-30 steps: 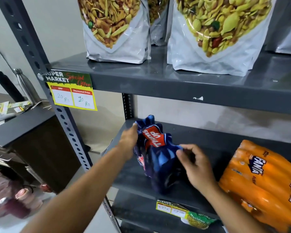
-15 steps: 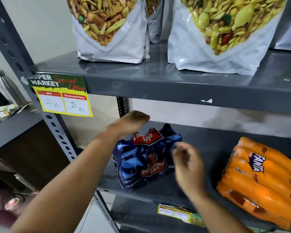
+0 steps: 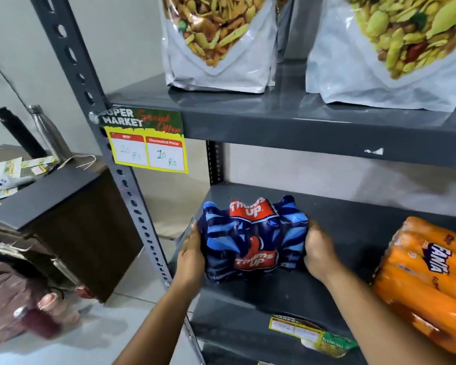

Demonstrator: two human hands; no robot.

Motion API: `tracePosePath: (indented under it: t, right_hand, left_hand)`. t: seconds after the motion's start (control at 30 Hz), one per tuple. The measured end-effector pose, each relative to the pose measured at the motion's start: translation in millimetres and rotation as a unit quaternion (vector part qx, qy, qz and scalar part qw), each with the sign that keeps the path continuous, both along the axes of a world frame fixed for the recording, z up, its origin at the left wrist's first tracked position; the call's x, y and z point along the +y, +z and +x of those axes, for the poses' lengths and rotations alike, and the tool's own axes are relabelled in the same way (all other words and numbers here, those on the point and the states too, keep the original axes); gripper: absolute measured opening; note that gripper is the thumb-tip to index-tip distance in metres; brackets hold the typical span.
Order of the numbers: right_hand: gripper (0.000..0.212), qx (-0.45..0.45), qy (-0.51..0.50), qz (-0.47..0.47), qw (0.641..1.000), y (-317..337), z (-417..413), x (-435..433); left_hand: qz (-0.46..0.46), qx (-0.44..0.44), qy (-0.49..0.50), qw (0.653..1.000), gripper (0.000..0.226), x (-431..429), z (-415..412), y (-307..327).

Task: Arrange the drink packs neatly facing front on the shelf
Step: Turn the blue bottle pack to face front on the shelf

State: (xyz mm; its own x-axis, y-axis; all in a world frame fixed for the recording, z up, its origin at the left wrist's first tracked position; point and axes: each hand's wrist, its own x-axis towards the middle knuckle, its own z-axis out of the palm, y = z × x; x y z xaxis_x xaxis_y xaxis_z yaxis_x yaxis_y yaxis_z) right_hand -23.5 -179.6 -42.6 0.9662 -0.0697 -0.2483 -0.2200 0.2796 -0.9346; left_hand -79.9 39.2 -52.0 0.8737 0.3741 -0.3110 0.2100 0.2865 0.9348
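Note:
A blue Thums Up drink pack [image 3: 252, 239] stands upright on the grey middle shelf [image 3: 340, 214], its red logo turned to the front. My left hand [image 3: 191, 255] presses against its left side and my right hand [image 3: 317, 250] against its right side, so both hands hold it. An orange Fanta pack [image 3: 427, 280] lies tilted on its side at the right end of the same shelf, its label running sideways, apart from the blue pack.
Two white snack bags [image 3: 221, 40] [image 3: 387, 51] stand on the upper shelf. A yellow price tag [image 3: 146, 148] hangs on the perforated upright [image 3: 132, 198]. Left of the rack is a dark cabinet [image 3: 71, 219] with papers and a steel bottle [image 3: 49, 133].
The blue pack has been turned from side-on to front-facing and set upright. My left hand came down from its top to its left side; my right hand moved onto its right side.

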Motion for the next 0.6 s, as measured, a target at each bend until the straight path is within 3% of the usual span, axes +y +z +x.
tracePosePath:
  t: [0.2,0.37,0.53,0.6]
  right_hand:
    - [0.035,-0.029,-0.024,-0.007,0.999,-20,-32,25]
    - [0.032,-0.049,-0.044,0.015,0.998,-23,-44,32]
    - [0.043,-0.046,0.003,-0.015,0.999,-14,-53,27]
    - [0.050,-0.060,0.034,-0.070,0.995,-8,-53,12]
  left_hand:
    - [-0.062,0.013,0.028,0.998,0.046,20,13,11]
    - [-0.055,-0.008,0.013,0.998,0.042,22,18,13]
    - [-0.097,-0.012,0.019,0.995,0.051,9,6,24]
    - [-0.095,-0.027,0.031,0.995,0.054,1,-4,23]
